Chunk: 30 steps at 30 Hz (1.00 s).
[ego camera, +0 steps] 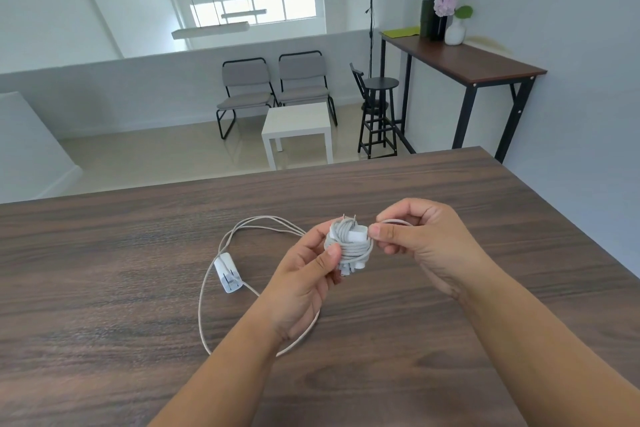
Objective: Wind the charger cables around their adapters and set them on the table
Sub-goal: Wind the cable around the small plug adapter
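My left hand [304, 274] holds a white adapter [349, 242] above the dark wood table [104, 270], prongs pointing up, with its pale cable wound in many turns around it. My right hand [412, 239] pinches the short free end of that cable [394, 221] just right of the bundle. A second white adapter [227, 274] lies on the table to the left, prongs up. Its loose cable [204, 295] sprawls in big loops around it and passes under my left wrist.
The table's far edge [242, 180] runs across the middle of the view, its right edge slanting down at the right. Beyond it stand two grey chairs [273, 87], a small white table [298, 125], a black stool [379, 107] and a tall side table [464, 62].
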Each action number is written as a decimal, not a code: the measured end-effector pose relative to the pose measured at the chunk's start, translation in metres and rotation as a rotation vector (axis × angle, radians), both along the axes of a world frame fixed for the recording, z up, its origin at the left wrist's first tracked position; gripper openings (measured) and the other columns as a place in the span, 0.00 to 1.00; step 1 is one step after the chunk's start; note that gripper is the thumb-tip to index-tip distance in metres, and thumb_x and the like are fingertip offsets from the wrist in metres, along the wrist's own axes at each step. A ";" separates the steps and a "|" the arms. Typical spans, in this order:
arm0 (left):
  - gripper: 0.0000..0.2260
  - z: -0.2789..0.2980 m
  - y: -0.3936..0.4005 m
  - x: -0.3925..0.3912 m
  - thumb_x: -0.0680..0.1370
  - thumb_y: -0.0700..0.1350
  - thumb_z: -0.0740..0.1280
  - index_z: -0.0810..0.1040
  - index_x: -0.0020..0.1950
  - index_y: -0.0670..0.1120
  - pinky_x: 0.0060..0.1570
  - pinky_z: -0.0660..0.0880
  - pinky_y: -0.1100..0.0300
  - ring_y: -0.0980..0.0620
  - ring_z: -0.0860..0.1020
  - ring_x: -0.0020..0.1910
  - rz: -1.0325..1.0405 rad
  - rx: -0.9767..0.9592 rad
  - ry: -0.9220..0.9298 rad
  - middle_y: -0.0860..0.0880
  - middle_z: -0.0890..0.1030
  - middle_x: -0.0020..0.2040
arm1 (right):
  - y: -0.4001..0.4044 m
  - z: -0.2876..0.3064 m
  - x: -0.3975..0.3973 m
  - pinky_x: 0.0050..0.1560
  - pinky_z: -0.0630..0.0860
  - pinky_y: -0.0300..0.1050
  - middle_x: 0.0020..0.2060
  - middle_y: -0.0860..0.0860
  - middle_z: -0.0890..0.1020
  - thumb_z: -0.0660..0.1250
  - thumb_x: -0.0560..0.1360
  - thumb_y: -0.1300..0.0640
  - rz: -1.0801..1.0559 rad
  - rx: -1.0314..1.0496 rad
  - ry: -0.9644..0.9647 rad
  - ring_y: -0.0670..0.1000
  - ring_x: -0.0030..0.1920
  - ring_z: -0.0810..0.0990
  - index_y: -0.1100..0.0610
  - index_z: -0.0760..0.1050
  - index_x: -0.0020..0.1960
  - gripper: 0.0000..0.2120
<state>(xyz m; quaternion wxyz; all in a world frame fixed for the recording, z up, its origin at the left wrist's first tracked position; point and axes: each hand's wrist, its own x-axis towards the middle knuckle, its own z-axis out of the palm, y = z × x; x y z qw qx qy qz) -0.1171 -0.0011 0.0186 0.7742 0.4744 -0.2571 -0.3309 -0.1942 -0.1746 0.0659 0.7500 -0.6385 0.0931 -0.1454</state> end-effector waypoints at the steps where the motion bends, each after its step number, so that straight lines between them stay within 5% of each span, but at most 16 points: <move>1: 0.29 0.000 0.000 0.001 0.69 0.54 0.76 0.75 0.66 0.46 0.48 0.70 0.56 0.53 0.77 0.48 -0.021 0.004 0.014 0.47 0.80 0.55 | 0.001 0.000 0.000 0.31 0.75 0.40 0.30 0.56 0.81 0.76 0.61 0.66 -0.007 0.037 -0.007 0.51 0.29 0.76 0.62 0.77 0.42 0.12; 6: 0.30 -0.001 0.000 0.000 0.68 0.57 0.76 0.76 0.65 0.43 0.44 0.81 0.55 0.46 0.83 0.47 -0.089 -0.036 0.160 0.40 0.81 0.57 | 0.005 0.002 0.002 0.29 0.75 0.38 0.33 0.56 0.79 0.75 0.59 0.67 -0.005 0.298 0.019 0.51 0.30 0.74 0.56 0.68 0.52 0.26; 11: 0.26 -0.006 -0.002 -0.002 0.71 0.55 0.75 0.78 0.64 0.43 0.38 0.76 0.63 0.51 0.79 0.42 -0.083 -0.068 0.140 0.40 0.79 0.55 | 0.015 -0.005 0.006 0.29 0.77 0.35 0.34 0.53 0.82 0.74 0.63 0.68 -0.129 0.677 -0.011 0.47 0.30 0.78 0.55 0.68 0.58 0.28; 14: 0.25 -0.011 -0.002 -0.002 0.71 0.52 0.76 0.76 0.63 0.42 0.39 0.75 0.62 0.52 0.78 0.43 -0.066 -0.057 0.077 0.44 0.80 0.52 | 0.020 -0.012 0.008 0.28 0.76 0.35 0.34 0.53 0.83 0.73 0.66 0.69 -0.206 0.733 -0.032 0.46 0.29 0.78 0.56 0.66 0.59 0.26; 21: 0.25 -0.011 0.005 0.003 0.71 0.54 0.75 0.78 0.62 0.41 0.37 0.72 0.65 0.56 0.75 0.40 -0.063 0.024 -0.001 0.48 0.80 0.48 | 0.014 -0.010 0.001 0.38 0.79 0.39 0.39 0.57 0.85 0.69 0.70 0.71 -0.178 0.368 -0.037 0.50 0.37 0.82 0.60 0.75 0.56 0.17; 25: 0.24 -0.011 0.006 0.001 0.71 0.57 0.74 0.81 0.59 0.42 0.33 0.72 0.65 0.56 0.75 0.36 -0.074 0.044 0.034 0.46 0.79 0.44 | 0.005 -0.005 -0.004 0.40 0.80 0.38 0.40 0.58 0.86 0.71 0.67 0.65 -0.101 0.159 -0.070 0.50 0.39 0.84 0.60 0.80 0.51 0.13; 30: 0.24 -0.013 0.005 0.000 0.74 0.55 0.65 0.78 0.61 0.38 0.31 0.71 0.63 0.53 0.73 0.34 -0.039 0.053 0.130 0.32 0.70 0.53 | -0.007 -0.003 -0.002 0.38 0.77 0.40 0.39 0.59 0.86 0.70 0.72 0.65 -0.039 -0.080 0.012 0.49 0.33 0.79 0.58 0.68 0.57 0.18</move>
